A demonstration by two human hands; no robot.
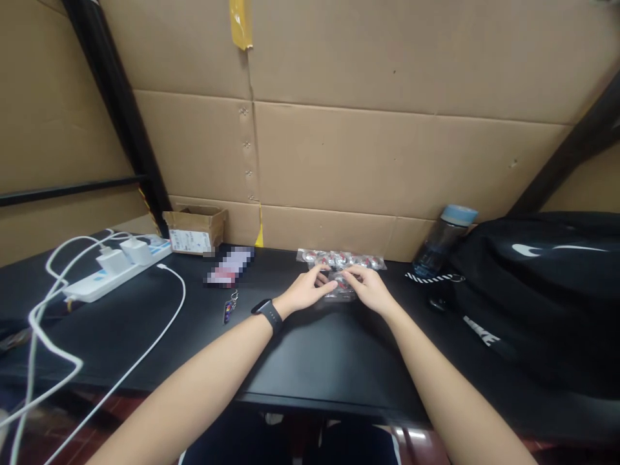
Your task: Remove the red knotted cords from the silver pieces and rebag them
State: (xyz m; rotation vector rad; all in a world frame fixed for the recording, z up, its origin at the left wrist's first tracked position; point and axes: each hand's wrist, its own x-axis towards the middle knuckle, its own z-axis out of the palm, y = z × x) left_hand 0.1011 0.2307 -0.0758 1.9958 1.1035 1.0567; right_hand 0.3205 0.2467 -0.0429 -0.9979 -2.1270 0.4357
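Observation:
Between my two hands, a small clear plastic packet (341,294) with a red-marked item inside lies at the middle of the black table. My left hand (309,288) has its fingers curled at the packet's left edge, the thumb tip against it; a black watch is on that wrist. From the right, my right hand (371,288) pinches at the packet's upper right side with thumb and fingertips. Just behind the hands runs a row of similar clear packets (362,260) with round silvery, red-marked items. The fingertips partly cover the near packet.
At left, a white power strip (87,289) carries plugs and loose white cables. An open cardboard box (213,226), a blurred-out phone-like item (231,266) and a keychain (228,310) lie nearby. On the right stand a bottle (438,245) and a black bag (547,290). Cardboard walls the back.

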